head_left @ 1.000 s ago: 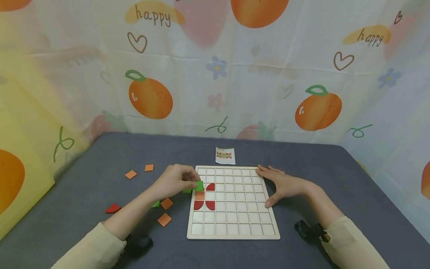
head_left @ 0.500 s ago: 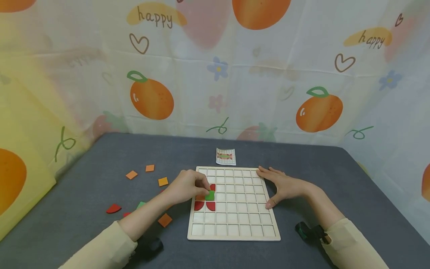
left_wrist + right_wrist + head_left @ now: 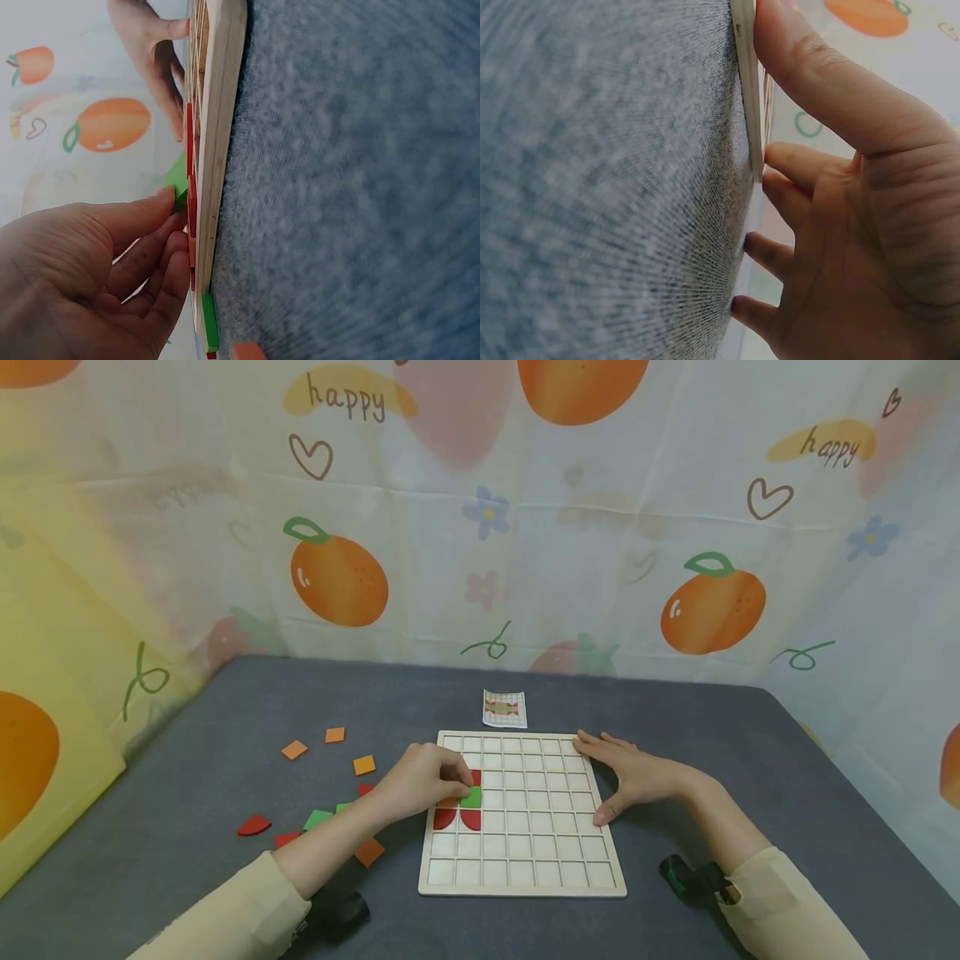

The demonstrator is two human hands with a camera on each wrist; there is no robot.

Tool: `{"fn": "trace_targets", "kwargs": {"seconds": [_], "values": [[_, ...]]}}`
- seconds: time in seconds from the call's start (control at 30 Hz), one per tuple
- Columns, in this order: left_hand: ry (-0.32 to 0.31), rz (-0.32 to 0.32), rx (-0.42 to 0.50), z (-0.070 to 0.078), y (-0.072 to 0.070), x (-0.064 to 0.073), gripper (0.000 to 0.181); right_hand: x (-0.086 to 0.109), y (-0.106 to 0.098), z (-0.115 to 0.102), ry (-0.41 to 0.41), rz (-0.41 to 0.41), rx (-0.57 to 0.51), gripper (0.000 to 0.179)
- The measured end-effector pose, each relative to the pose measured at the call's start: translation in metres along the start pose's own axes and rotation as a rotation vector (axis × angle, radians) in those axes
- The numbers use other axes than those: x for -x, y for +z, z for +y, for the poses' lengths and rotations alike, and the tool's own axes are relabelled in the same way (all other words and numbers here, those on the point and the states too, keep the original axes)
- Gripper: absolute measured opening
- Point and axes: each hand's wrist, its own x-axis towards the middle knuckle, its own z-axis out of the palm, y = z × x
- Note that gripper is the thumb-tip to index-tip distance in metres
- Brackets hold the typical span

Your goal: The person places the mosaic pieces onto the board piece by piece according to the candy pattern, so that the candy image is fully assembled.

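Note:
My left hand [image 3: 423, 781] pinches a green square tile [image 3: 472, 797] between thumb and fingers over the second column of a wooden grid board [image 3: 525, 845]. In the left wrist view the green tile [image 3: 178, 178] leans at an angle beside red pieces at the board's edge. Red quarter-round tiles [image 3: 471, 820] lie in cells just below, and another red piece [image 3: 476, 777] shows above. An orange tile to the left is mostly hidden by my fingers. My right hand [image 3: 637, 783] rests with spread fingers along the board's right edge, its thumb [image 3: 802, 56] touching the rim.
Loose orange tiles [image 3: 295, 750], a yellow-orange tile [image 3: 364, 765], a red quarter-round [image 3: 254, 825] and a green tile [image 3: 317, 819] lie left of the board, some partly behind my left forearm. A small printed pattern card [image 3: 505, 709] lies beyond the board's far edge.
My left hand has carried the green tile rightward and slightly nearer, from the board's left edge to a second-column cell. Over the last half second it barely moves. The right hand stays in place.

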Motion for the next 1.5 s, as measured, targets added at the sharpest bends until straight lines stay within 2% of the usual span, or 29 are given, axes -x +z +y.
{"fn": "trace_targets", "kwargs": {"seconds": [0.5, 0.73, 0.97, 1.1, 1.4, 1.5], "values": [[0.01, 0.02, -0.098, -0.001, 0.002, -0.002, 0.003, 0.0, 0.0, -0.001, 0.005, 0.002, -0.003, 0.119], [-0.001, 0.013, -0.077, 0.003, -0.001, 0.0, 0.004, 0.0, 0.0, -0.001, 0.005, 0.0, 0.0, 0.119], [0.038, 0.042, -0.095, 0.003, -0.022, 0.005, 0.008, 0.0, 0.0, -0.002, 0.008, 0.002, 0.001, 0.119], [0.022, 0.038, -0.094, -0.003, -0.037, 0.01, 0.01, 0.0, 0.0, -0.003, 0.009, 0.0, 0.001, 0.119], [-0.032, -0.078, -0.036, -0.023, -0.068, 0.026, 0.01, 0.0, 0.0, -0.004, 0.01, -0.001, -0.003, 0.119], [-0.031, -0.127, -0.026, -0.031, -0.079, 0.032, 0.01, 0.001, 0.0, -0.004, 0.01, -0.001, -0.001, 0.119]]}}
